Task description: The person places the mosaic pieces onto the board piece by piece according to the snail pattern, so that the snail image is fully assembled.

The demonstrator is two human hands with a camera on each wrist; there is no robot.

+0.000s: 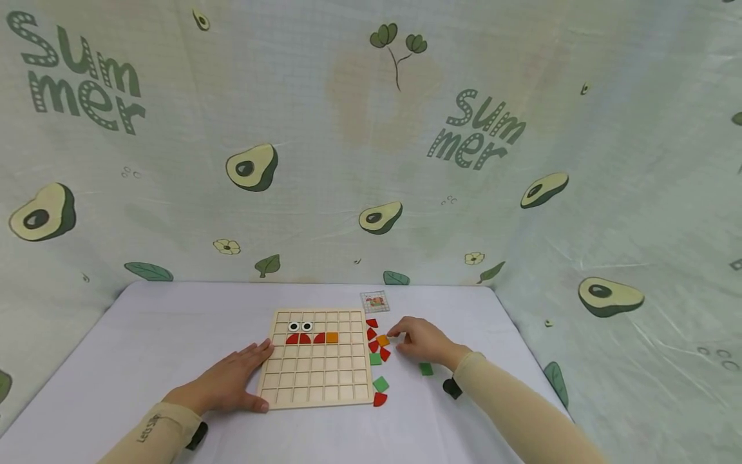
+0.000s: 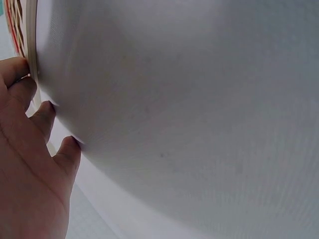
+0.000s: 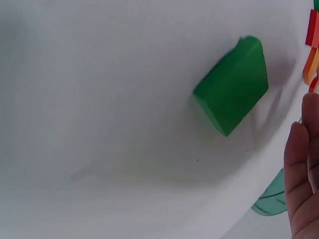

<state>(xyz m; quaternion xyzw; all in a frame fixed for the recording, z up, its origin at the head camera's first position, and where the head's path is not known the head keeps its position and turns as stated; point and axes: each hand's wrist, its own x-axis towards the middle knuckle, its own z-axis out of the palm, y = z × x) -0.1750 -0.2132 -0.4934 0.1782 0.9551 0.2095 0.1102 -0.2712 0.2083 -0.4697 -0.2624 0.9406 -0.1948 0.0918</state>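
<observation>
A wooden grid board (image 1: 315, 380) lies on the table, with two eye discs (image 1: 300, 327), several red quarter-round tiles (image 1: 304, 339) and an orange square tile (image 1: 332, 338) in its upper cells. My left hand (image 1: 228, 380) rests along the board's left edge, thumb spread toward the lower corner. To the right of the board, my right hand (image 1: 428, 341) reaches over the loose tiles, its fingertips right beside a loose orange tile (image 1: 383, 341). The right wrist view shows its fingers (image 3: 298, 164) fairly straight, with a green tile (image 3: 234, 87) lying on the cloth nearby.
Loose red tiles (image 1: 379, 399) and green tiles (image 1: 380, 385) lie along the board's right side. A small picture card (image 1: 375, 301) sits beyond the board's far right corner. Printed cloth (image 1: 313, 225) hangs behind the table.
</observation>
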